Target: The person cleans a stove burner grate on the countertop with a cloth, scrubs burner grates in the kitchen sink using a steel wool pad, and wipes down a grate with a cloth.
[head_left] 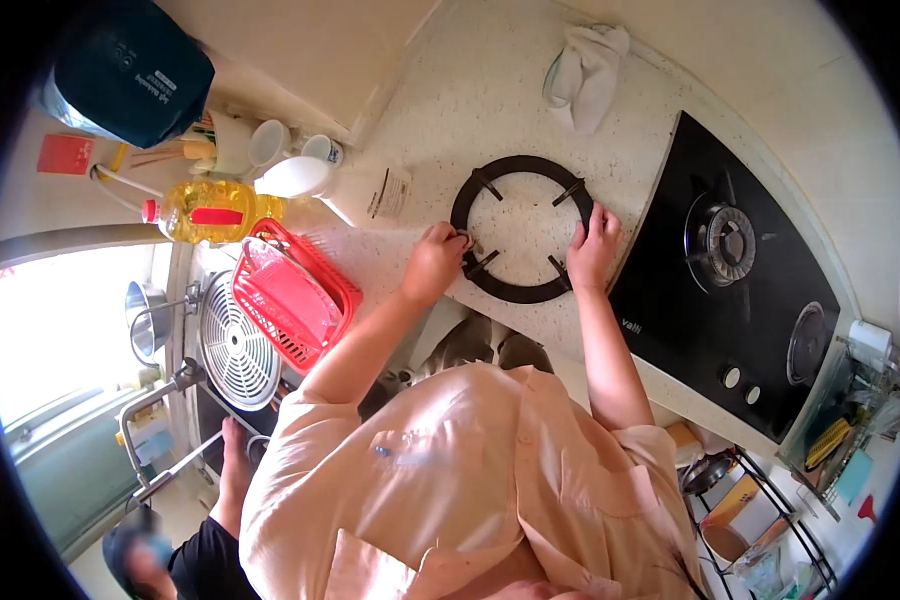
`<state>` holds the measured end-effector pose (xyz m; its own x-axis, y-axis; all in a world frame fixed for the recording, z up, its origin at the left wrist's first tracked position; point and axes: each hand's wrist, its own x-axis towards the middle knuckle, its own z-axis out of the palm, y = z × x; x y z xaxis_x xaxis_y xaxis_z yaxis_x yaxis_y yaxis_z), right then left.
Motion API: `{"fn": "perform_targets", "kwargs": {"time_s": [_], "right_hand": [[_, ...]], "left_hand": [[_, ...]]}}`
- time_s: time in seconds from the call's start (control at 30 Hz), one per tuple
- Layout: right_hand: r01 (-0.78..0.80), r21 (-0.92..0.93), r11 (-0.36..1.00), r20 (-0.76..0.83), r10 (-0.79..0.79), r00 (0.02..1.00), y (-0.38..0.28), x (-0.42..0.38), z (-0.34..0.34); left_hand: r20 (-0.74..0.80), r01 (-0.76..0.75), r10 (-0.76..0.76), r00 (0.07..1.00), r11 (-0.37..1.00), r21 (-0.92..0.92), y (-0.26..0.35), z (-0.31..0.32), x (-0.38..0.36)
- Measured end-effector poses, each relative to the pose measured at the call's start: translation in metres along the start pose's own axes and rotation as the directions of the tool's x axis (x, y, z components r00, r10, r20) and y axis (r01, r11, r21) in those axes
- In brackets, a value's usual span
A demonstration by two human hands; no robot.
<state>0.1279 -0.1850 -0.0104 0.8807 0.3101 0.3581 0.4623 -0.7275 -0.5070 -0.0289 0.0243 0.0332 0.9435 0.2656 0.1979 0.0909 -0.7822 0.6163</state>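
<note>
A round black pan support (pixel 523 164) with inward prongs lies on the speckled pale countertop. My right hand (pixel 594 247) is closed on its right side, thumb and fingers around the rim. At the left rim is my left hand (pixel 436 262), its fingers pinched together against the ring. Something small and brownish grey shows at those fingertips, too small to name. Just right of my right hand is the black glass gas hob (pixel 670 270), its upper burner (pixel 730 244) bare of a support.
A white bottle (pixel 375 195), an oil bottle (pixel 202 212) and a red basket (pixel 348 297) stand left. A cloth (pixel 588 80) lies at the back. Another person (pixel 205 560) is lower left, a hand near the sink tap (pixel 187 374). A wire rack (pixel 770 500) stands lower right.
</note>
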Motion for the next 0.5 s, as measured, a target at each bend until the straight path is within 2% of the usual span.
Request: {"fn": "perform_targets", "kwargs": {"time_s": [0.03, 0.13, 0.23, 0.33, 0.43, 0.5], "right_hand": [[0.004, 0.004, 1.0, 0.001, -0.004, 1.0, 0.0, -0.001, -0.001], [-0.005, 0.001, 1.0, 0.018, 0.005, 1.0, -0.002, -0.001, -0.003], [-0.027, 0.008, 1.0, 0.021, 0.027, 0.999, -0.005, 0.001, -0.007], [-0.008, 0.008, 1.0, 0.022, 0.008, 1.0, -0.005, 0.002, -0.007], [-0.016, 0.04, 0.999, 0.03, 0.015, 0.999, -0.005, 0.0, -0.008], [-0.015, 0.027, 1.0, 0.014, 0.015, 1.0, -0.004, -0.001, -0.006]], "left_hand": [[0.017, -0.022, 0.022, 1.0, 0.998, 0.052, -0.009, 0.005, 0.01], [-0.007, 0.196, -0.196, 0.981, 0.98, -0.026, -0.028, 0.018, 0.073], [-0.108, -0.029, 0.038, 0.993, 0.996, 0.087, -0.018, 0.014, 0.083], [-0.033, 0.037, -0.035, 0.999, 0.998, 0.051, -0.006, 0.012, 0.024], [0.045, -0.035, 0.035, 0.998, 0.999, 0.006, -0.011, 0.007, 0.019], [-0.007, 0.153, -0.155, 0.988, 0.981, -0.122, -0.019, 0.011, 0.052]]}}
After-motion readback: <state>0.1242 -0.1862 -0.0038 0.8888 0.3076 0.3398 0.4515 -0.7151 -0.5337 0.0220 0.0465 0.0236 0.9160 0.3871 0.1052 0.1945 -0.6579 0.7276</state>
